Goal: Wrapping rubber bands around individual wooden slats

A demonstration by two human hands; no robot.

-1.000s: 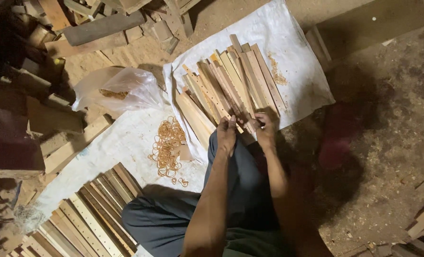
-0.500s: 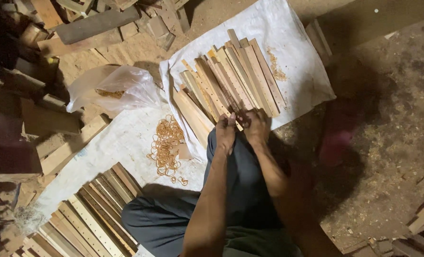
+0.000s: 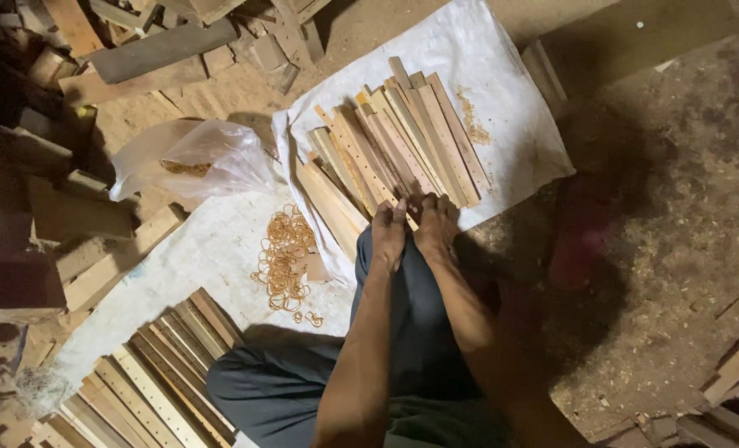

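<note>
Evidently both hands, left hand point(image 3: 388, 235) and right hand point(image 3: 437, 226), are grasping near ends of light, stiff wooden slats point(image 3: 403, 145) at the white sack's point(image 3: 502, 66) near edge.

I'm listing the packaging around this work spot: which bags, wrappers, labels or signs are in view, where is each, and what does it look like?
Plastic bag: left of the wooden strips, crumpled, clear-whitish, something brown inside.
Woven sack: spread flat under the strips, white, plain.
Second sack: flat beneath the rubber bands, white.
Labels, signs, screens: none visible.
Left hand and right hand rest at the strips' near ends.
</note>
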